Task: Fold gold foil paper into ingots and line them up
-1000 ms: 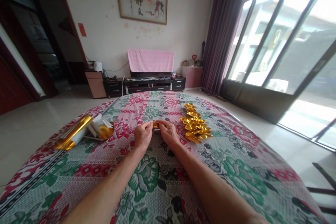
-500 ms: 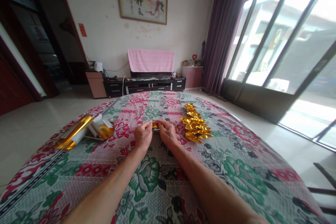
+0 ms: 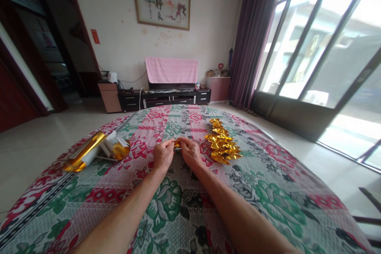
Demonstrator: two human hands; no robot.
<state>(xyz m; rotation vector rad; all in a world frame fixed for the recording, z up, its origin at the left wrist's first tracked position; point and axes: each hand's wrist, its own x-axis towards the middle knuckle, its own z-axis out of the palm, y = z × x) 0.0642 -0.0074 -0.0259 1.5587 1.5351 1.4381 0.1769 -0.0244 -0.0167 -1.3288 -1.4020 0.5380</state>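
Between my two hands, near the middle of the table, is a small piece of gold foil (image 3: 177,143). My left hand (image 3: 163,154) pinches its left end, and my right hand (image 3: 191,152) is closed on its right end, hiding most of it. Just right of my right hand lies a row of shiny folded gold foil pieces (image 3: 222,143), overlapping one another. Over on the left side rests a roll of gold foil (image 3: 86,152), beside a heap of white and gold sheets (image 3: 116,147).
A patterned floral cloth (image 3: 166,202) covers the round table. Beyond it stands a low black cabinet (image 3: 169,97) with a pink towel (image 3: 172,70) above. Dark chair bars (image 3: 369,220) show at the right edge.
The whole view has shifted slightly, so things sit a little lower. Both hands keep their hold on the gold foil piece, with barely any movement.
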